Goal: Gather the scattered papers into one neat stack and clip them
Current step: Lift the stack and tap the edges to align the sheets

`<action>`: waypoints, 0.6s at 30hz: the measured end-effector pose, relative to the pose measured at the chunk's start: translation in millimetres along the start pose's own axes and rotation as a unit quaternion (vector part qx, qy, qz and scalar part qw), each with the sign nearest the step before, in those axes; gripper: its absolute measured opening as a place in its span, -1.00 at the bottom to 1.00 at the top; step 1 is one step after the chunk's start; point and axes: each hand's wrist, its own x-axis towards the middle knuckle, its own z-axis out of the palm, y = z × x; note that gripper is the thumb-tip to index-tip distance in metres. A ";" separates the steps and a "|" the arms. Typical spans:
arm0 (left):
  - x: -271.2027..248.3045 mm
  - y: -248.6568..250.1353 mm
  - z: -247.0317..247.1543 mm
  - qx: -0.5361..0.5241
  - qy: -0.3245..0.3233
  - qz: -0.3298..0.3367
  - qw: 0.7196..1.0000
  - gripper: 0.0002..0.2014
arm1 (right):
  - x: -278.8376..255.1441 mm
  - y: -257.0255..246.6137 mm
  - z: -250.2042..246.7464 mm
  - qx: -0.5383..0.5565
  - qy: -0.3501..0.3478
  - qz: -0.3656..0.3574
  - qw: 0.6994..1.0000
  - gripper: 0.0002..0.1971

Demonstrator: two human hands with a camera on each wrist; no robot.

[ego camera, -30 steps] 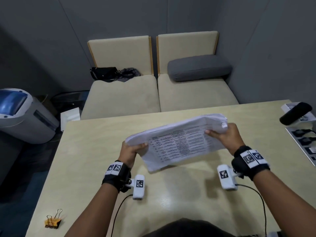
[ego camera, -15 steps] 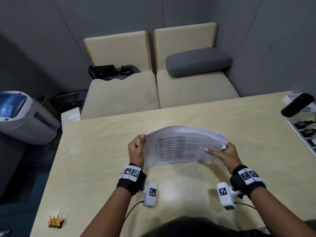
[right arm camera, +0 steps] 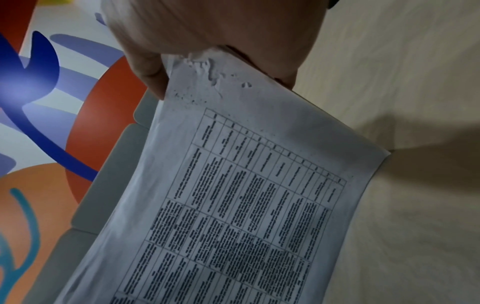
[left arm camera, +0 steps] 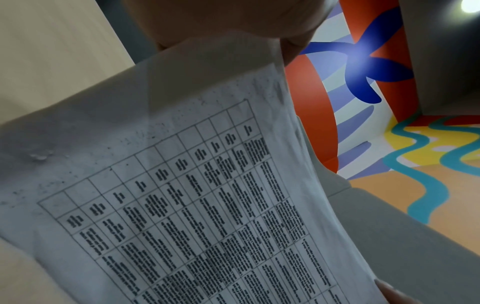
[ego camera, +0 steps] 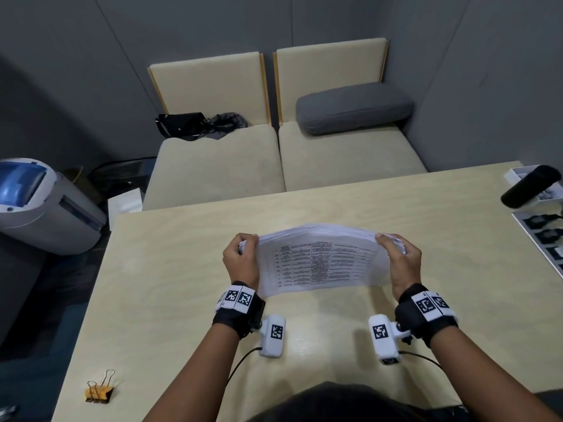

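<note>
Fingers (ego camera: 243,240) of both hands clamped on paper stack (ego camera: 320,260) ends — bottom edge on table (ego camera: 170,269) (binder clips (ego camera: 99,392) well apart)

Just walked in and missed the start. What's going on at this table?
A person holds a paper stack by its two short ends, left hand on one, right hand on the other, its lower edge down at the table, apparently to square it. The binder clips lie unused at the table's near left corner, so nothing is clipped yet.

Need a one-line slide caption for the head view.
Both hands, left hand and right hand, hold a paper stack on edge above the table; binder clips wait at its near-left corner.
</note>
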 end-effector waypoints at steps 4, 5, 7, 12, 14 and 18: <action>0.5 -1.1 -0.7 -0.010 0.005 0.000 1.000 -0.63 | -2.9 -7.5 1.7 -0.006 0.012 0.015 1.000 -0.79; -0.3 -1.5 -0.3 -0.003 0.003 0.002 1.000 -0.55 | -4.6 -9.1 2.4 -0.013 0.012 0.021 1.000 -0.71; -2.8 -1.9 0.0 0.014 0.010 -0.001 1.000 -0.47 | -7.7 -10.1 2.4 -0.021 0.016 0.028 0.999 -0.64; 1.2 0.1 -0.3 0.021 0.040 -0.011 0.999 -0.55 | -9.3 -14.8 1.7 -0.033 0.032 0.042 0.998 -0.66; 5.8 -0.6 -1.5 0.025 0.048 -0.013 0.998 -0.56 | -8.2 -17.1 0.8 -0.028 0.048 0.037 0.998 -0.70; 5.5 -6.3 -3.1 0.041 0.044 0.006 0.998 -0.52 | -5.0 -15.3 0.9 -0.087 0.056 -0.037 0.994 -0.84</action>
